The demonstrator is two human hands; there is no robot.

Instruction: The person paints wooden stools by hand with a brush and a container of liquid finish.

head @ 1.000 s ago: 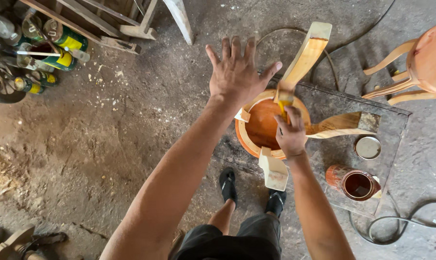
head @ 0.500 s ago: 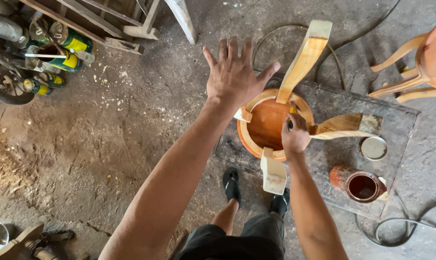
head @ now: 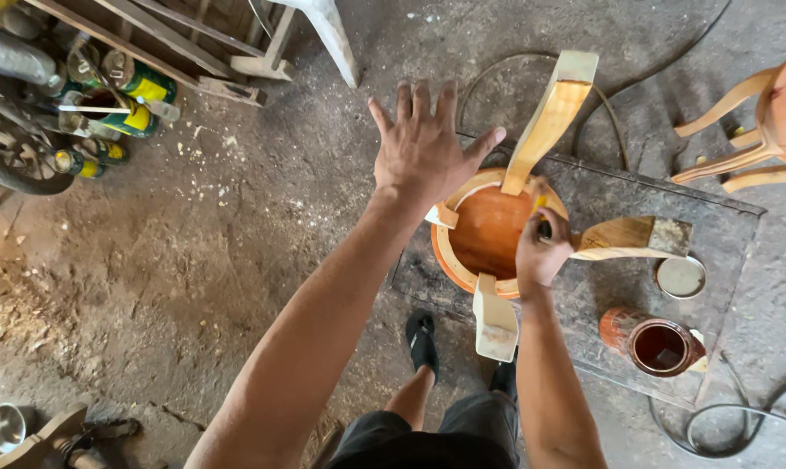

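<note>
While left hand hovers spread, right hand grips brush w/in upturned stool.

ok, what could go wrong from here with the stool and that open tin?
1. The open tin of dark finish sits close by the right hand's forearm; a backward sweep could knock it over.
2. The upturned stool is not visibly gripped: the left hand is spread open above it, so it may shift under brush pressure.
3. The cable loops beside the board, a possible snag.

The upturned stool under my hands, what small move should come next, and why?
Probably draw the brush in the right hand on along the inside of the stool rim. The left hand hovers spread above it, and the open tin of dark finish stands close by.
</note>
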